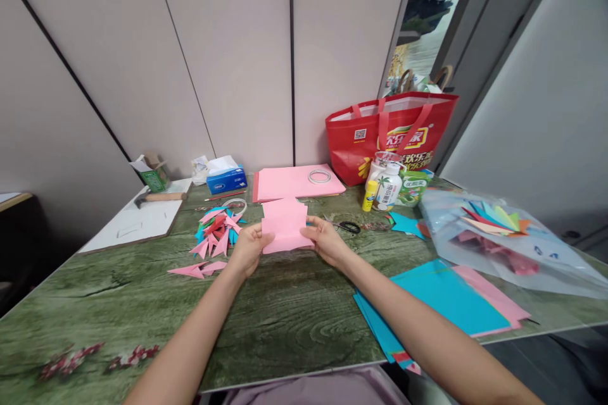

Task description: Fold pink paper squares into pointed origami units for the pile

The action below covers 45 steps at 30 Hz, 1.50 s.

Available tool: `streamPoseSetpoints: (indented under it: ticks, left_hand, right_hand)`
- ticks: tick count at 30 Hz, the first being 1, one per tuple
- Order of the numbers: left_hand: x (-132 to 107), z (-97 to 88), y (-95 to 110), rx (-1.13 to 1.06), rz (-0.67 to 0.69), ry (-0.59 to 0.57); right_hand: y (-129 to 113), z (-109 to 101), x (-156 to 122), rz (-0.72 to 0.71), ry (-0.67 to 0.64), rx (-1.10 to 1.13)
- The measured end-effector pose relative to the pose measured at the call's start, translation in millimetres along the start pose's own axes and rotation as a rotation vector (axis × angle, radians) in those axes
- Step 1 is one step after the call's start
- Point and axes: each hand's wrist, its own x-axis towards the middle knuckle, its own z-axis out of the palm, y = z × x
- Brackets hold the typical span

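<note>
Pink paper pieces (285, 228) are held up in front of me, with uneven overlapping edges at the top; how many there are I cannot tell. My left hand (249, 247) pinches their left side between thumb and fingers. On the right side, my right hand (325, 239) grips them the same way. Left of my left hand lies a heap of folded paper pieces (218, 231) in pink, blue, red and green. Closer to me are a few folded pink pieces (197, 269). Black-handled scissors (349, 226) rest just beyond my right hand.
Pink sheets (289, 182) with a tape roll (319, 176) lie at the back. A tissue box (227, 179) and hammer (161, 197) are left. To the right are a glue stick (369, 196), white bottle (387, 186), red bag (346, 145), blue sheets (437, 294) and plastic bag (560, 266).
</note>
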Motion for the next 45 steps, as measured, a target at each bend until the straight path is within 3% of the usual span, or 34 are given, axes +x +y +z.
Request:
streamPoseSetpoints:
  ticks: [3, 6, 11, 15, 19, 23, 30, 34, 45]
  left_hand:
    - [3.1, -2.4, 1.4, -0.033, 0.013, 0.072]
    - [6.4, -5.7, 2.3, -0.065, 0.007, 0.122]
    - [5.3, -6.7, 1.5, -0.05, -0.067, 0.055]
    - [0.9, -1.4, 2.4, -0.053, -0.132, -0.096]
    - [-2.2, 5.0, 4.9, -0.115, -0.075, -0.171]
    - [-5.3, 8.9, 3.5, -0.1, 0.007, -0.253]
    - [-4.1, 10.4, -4.7, 0.017, 0.031, 0.005]
    - [-1.9, 9.5, -7.0, 0.06, 0.052, 0.072]
    - [-2.8, 8.2, -13.0, 0.1, 0.031, 0.025]
  right_hand:
    - [-7.7, -1.4, -1.1, -0.139, 0.014, -0.028]
    - [-10.8, -6.0, -0.2, -0.239, -0.142, -0.169]
    - [-7.9, -7.7, 0.5, -0.371, -0.291, -0.458]
    - [-6.2, -1.9, -2.0, -0.284, -0.136, -0.44]
    - [-4.8, -0.1, -1.0, -0.228, 0.077, -0.403]
    - [-2.0, -0.8, 1.2, -0.267, 0.115, -0.33]
    - [-1.1, 3.5, -3.9, -0.267, -0.033, -0.204]
    - [-3.9, 5.0, -7.0, -0.287, -0.089, -0.307]
    - [1.6, -0.8, -3.2, -0.422, 0.054, -0.517]
